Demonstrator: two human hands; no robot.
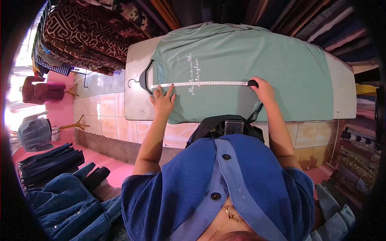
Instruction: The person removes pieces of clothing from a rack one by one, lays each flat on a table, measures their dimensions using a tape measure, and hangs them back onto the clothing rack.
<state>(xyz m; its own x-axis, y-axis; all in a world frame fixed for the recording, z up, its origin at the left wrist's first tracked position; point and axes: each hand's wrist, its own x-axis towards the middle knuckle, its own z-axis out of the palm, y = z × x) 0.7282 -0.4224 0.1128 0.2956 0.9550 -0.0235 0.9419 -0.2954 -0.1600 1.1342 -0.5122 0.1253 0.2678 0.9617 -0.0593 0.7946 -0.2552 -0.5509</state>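
A pale green T-shirt (249, 60) with white cursive lettering lies spread flat on a light table (138, 56). In its neck opening sits a black clothes hanger (146, 76), hook pointing left. A white measuring tape (213, 83) runs straight across the shirt from the neckline to mid-body. My left hand (163, 101) has its fingers spread and rests on the tape near its left end, pressing it to the cloth. At the tape's other end, my right hand (263, 90) is closed around the dark tape case (252, 83).
Patterned garments (80, 32) hang at the upper left, and more clothes line the far side. Folded fabrics (358, 160) are stacked at the right. Denim clothes (68, 201) lie at the lower left. A black bag (209, 126) is at my waist, against the table's near edge.
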